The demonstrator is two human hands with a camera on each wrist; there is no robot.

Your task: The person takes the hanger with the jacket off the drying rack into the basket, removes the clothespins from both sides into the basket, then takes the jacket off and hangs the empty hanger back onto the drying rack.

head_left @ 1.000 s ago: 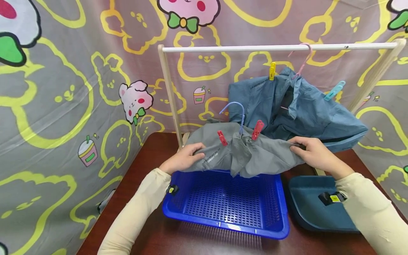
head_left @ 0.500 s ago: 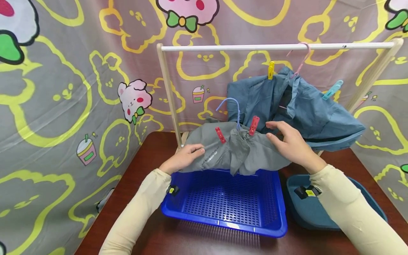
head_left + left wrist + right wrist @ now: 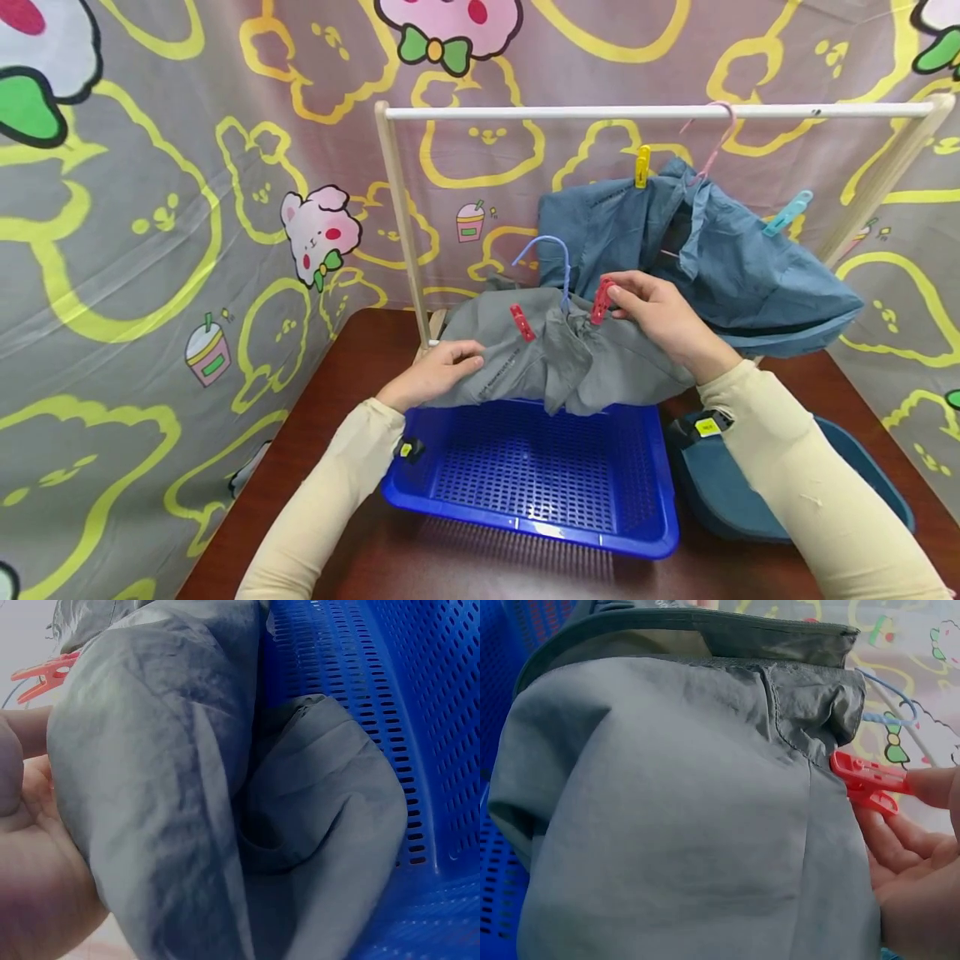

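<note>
A grey garment (image 3: 517, 367) on a blue hanger (image 3: 566, 271) lies over the back of a blue basket (image 3: 660, 533). Its hook stands up, free of the rail. My right hand (image 3: 663, 321) pinches a red clothes peg (image 3: 602, 300) at the collar; in the right wrist view that peg (image 3: 870, 780) bites the fabric edge between thumb and fingers. Another red clothes peg (image 3: 522, 322) sits left of the hook. My left hand (image 3: 435, 373) holds the garment's left end; in the left wrist view the cloth (image 3: 157, 787) hides its fingertips.
A wooden rack with a white rail (image 3: 525, 112) stands behind. On it a blue-grey garment (image 3: 757, 275) hangs from a pink hanger (image 3: 718, 146), with a yellow peg (image 3: 642, 167) and a turquoise peg (image 3: 787, 213). A dark teal tub (image 3: 757, 492) sits right of the basket.
My right hand has let go of the garment's right end, moved left and taken hold of the right red clothes peg. My left hand has stayed at the left end.
</note>
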